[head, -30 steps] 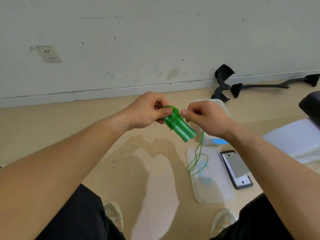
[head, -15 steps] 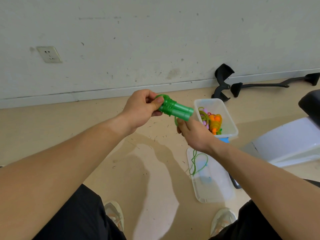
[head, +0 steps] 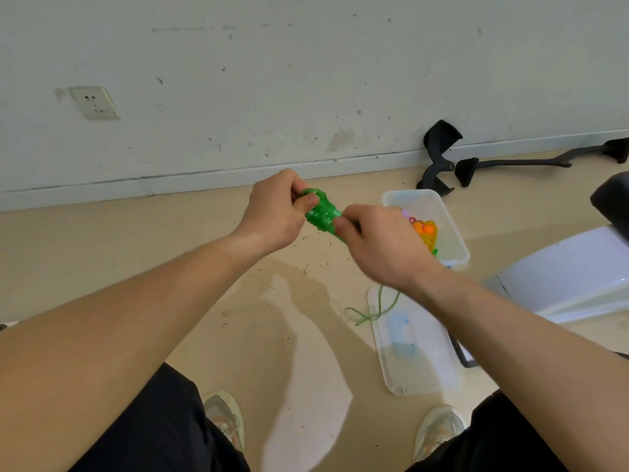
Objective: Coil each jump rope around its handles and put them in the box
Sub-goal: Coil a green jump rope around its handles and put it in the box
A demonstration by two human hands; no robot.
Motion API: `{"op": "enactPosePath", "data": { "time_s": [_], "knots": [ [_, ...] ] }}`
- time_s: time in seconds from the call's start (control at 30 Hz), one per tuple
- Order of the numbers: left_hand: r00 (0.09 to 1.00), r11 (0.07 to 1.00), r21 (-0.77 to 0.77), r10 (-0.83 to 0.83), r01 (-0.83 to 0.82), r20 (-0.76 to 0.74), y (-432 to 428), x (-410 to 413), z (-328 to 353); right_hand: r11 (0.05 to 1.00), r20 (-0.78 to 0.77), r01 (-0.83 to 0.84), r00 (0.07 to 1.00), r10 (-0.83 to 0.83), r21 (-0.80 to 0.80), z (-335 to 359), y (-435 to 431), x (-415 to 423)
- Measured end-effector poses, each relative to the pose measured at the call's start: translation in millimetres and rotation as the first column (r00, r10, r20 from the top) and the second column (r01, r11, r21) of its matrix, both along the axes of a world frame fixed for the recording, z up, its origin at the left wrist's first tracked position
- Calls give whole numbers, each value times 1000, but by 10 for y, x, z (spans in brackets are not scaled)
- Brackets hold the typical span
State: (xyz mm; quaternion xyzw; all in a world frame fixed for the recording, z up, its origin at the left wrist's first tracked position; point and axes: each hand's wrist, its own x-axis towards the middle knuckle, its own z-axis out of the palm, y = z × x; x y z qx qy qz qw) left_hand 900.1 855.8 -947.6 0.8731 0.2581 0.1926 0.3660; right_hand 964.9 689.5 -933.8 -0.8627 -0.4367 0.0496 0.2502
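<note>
Left hand (head: 272,212): fingers curled, thumb and forefinger pinching the upper end of the pair of ribbed green plastic jump-rope handles (head: 321,214). The handles are held side by side in the air between the two hands, slanting down toward the right hand. Several turns of cord are wound round them, with one loop standing up at the left thumb.

Right hand (head: 384,243): back toward the camera, fingers curled over the lower end of the handles, thumb tip against them. That end is hidden by the hand.

Thin green cord (head: 374,310): it hangs from under the right wrist and ends in a loose loop on the floor below that hand, partly on the near edge of the flat clear plastic lid (head: 415,362).

Clear rectangular plastic box (head: 452,240): on the floor just beyond the right hand, open, holding a tangle of orange, yellow and pink ropes (head: 425,229).

Dark flat object (head: 464,359): shows from under the lid's right edge; kind cannot be told.

Black curved frame parts (head: 439,155): on the floor against the wall, beyond the right hand.

White wall socket (head: 93,102): well beyond and left of the left hand.

Two pale shoes (head: 224,417): below the forearms.
</note>
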Motion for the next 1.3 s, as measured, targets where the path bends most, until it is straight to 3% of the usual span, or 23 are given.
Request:
{"op": "enactPosePath", "data": {
  "time_s": [0.13,0.3,0.47,0.6,0.7,0.8,0.97,1.03,1.1,1.2,1.3],
  "knots": [
    [984,986,-8,-169,169,-57,-65,-20,101,996,-85,1,996,6,90,47,-136,348],
    [959,893,-352,-274,281,70,-59,-52,152,992,-258,-28,964,59,122,23,-253,509],
    [966,762,-594,-193,259,174,-88,-83,146,980,-485,68,874,33,188,-24,-258,512],
    [973,707,-678,-65,202,222,-87,-66,162,993,-614,74,789,-2,92,-209,-175,383],
    [980,753,-648,19,115,196,-74,-49,113,997,-587,69,808,-40,27,-315,-72,217],
    [984,811,-585,106,-2,143,-62,-30,36,1000,-392,-1,920,2,2,-313,10,4],
    [994,980,-187,88,-74,66,-24,-5,12,998,-103,-20,995,13,-60,-238,43,-94],
    [999,999,-41,33,-31,35,-31,7,11,995,6,-18,1000,18,-96,-167,23,-61],
    [1000,1000,3,-29,29,-6,-56,9,0,991,92,-17,995,29,-136,-96,-1,-2],
    [994,995,23,-97,98,-52,-52,7,4,992,77,26,997,-16,-124,4,-73,200],
    [983,984,-69,-170,166,-61,-27,9,59,1000,-40,-11,999,10,-28,25,-184,440]
  ]
}}
